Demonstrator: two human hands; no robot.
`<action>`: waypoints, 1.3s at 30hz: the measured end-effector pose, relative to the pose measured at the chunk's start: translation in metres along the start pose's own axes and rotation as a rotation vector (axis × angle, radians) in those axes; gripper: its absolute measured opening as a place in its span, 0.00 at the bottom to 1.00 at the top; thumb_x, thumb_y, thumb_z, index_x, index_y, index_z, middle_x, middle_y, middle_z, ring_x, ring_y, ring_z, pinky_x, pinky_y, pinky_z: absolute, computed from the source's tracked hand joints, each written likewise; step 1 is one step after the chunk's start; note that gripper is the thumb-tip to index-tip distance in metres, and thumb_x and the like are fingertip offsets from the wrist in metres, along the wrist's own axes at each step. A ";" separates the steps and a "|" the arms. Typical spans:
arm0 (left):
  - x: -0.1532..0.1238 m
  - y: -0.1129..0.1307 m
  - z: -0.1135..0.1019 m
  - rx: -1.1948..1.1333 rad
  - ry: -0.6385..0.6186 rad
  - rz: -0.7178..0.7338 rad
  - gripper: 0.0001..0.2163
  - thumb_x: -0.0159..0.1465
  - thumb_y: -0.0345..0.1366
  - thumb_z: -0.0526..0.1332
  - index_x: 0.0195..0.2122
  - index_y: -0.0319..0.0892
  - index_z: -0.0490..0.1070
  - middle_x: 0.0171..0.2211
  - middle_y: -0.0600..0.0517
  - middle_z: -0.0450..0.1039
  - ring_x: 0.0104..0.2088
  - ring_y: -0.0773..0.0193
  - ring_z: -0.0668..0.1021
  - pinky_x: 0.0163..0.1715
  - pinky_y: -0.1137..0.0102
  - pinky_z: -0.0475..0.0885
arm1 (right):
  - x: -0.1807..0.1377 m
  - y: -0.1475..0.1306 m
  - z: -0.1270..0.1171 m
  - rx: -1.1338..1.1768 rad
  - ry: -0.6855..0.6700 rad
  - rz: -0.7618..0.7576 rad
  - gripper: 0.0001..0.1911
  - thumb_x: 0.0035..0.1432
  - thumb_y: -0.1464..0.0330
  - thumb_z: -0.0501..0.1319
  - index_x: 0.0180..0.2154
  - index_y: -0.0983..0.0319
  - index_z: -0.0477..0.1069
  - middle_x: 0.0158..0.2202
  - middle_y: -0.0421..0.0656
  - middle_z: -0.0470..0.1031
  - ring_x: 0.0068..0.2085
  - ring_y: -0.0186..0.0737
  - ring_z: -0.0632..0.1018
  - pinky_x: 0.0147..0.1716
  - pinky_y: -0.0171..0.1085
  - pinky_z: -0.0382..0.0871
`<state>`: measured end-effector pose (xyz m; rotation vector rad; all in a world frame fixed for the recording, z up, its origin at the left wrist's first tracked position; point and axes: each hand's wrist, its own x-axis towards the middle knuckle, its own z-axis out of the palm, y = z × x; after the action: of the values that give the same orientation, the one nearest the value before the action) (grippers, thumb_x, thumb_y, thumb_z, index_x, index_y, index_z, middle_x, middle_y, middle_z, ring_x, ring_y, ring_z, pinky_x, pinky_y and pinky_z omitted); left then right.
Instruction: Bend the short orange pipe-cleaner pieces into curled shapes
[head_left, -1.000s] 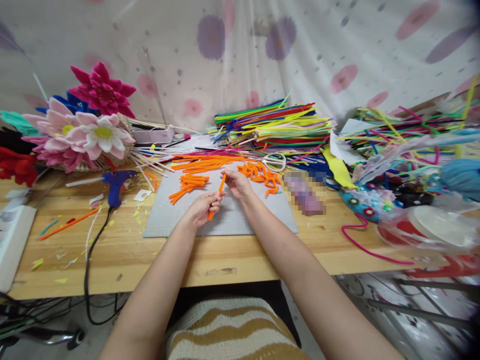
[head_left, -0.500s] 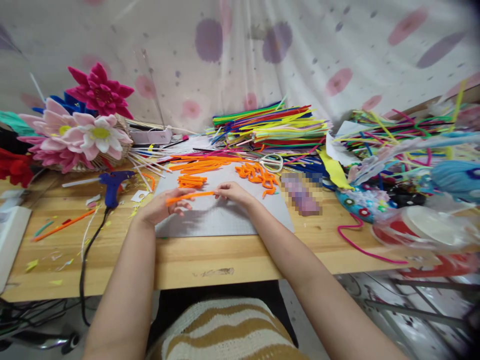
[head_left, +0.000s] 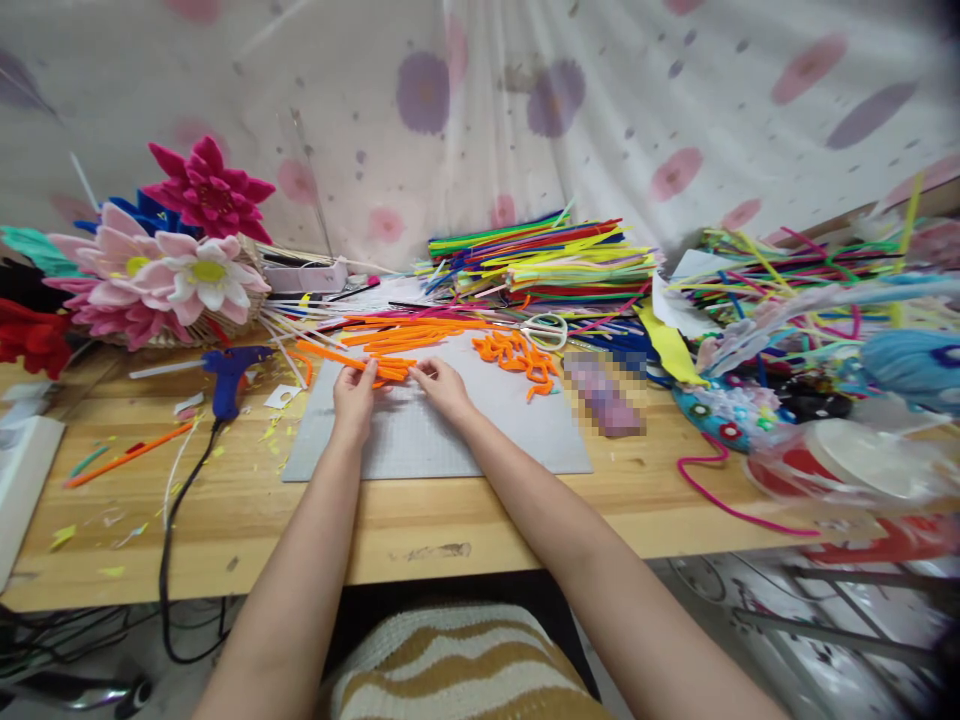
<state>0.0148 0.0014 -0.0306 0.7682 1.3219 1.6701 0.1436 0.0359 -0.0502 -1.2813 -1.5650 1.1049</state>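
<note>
My left hand [head_left: 354, 398] is closed around an orange pipe cleaner [head_left: 326, 352], whose long end sticks out to the left past the fingers. The fingertips of my right hand [head_left: 444, 387] are pinched together at its right end, close beside the left hand. Short cut orange pieces [head_left: 394, 364] lie right behind and under the held one, so their edges are hard to tell apart. Both hands are over a grey cutting mat [head_left: 420, 445]. Bent orange loops [head_left: 517, 358] are heaped on the mat's right side.
White-handled scissors [head_left: 546, 330] and longer orange pipe cleaners [head_left: 420, 328] lie at the mat's back edge. A blue glue gun [head_left: 227, 378] with a black cord is at left, near felt-like flowers [head_left: 208, 275]. Colourful pipe cleaner bundles [head_left: 547, 255] line the back.
My left hand has turned and closed from a loose, spread pose onto the orange pipe cleaner. My right hand has shifted slightly left. The mat's left edge now lies further left.
</note>
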 end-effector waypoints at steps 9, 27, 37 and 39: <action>0.003 -0.010 -0.023 -0.031 0.010 0.080 0.21 0.46 0.39 0.67 0.40 0.43 0.64 0.29 0.55 0.67 0.25 0.72 0.74 0.24 0.76 0.71 | 0.016 -0.003 0.017 0.010 -0.033 0.101 0.04 0.45 0.69 0.60 0.23 0.60 0.64 0.23 0.37 0.71 0.26 0.32 0.71 0.30 0.33 0.63; 0.002 -0.010 -0.023 -0.042 -0.053 -0.003 0.20 0.43 0.34 0.67 0.37 0.42 0.65 0.32 0.54 0.69 0.26 0.70 0.74 0.22 0.75 0.69 | 0.026 -0.002 0.020 0.177 -0.100 0.181 0.08 0.46 0.68 0.62 0.24 0.61 0.63 0.21 0.36 0.69 0.22 0.28 0.69 0.22 0.29 0.61; -0.010 -0.011 -0.009 0.047 -0.142 0.041 0.18 0.45 0.36 0.66 0.37 0.41 0.66 0.31 0.52 0.70 0.25 0.71 0.72 0.19 0.78 0.67 | -0.003 0.002 -0.038 0.625 -0.261 0.224 0.12 0.36 0.69 0.65 0.26 0.63 0.64 0.21 0.34 0.69 0.22 0.27 0.71 0.22 0.28 0.64; -0.015 -0.011 -0.005 0.066 -0.198 0.038 0.17 0.46 0.37 0.66 0.36 0.40 0.66 0.33 0.51 0.71 0.25 0.71 0.71 0.18 0.77 0.67 | -0.006 0.005 -0.036 0.611 -0.225 0.190 0.12 0.36 0.68 0.64 0.26 0.63 0.64 0.22 0.35 0.70 0.21 0.26 0.69 0.22 0.28 0.64</action>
<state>0.0197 -0.0137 -0.0417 0.9770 1.2352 1.5428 0.1803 0.0358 -0.0446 -0.9166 -1.1281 1.7325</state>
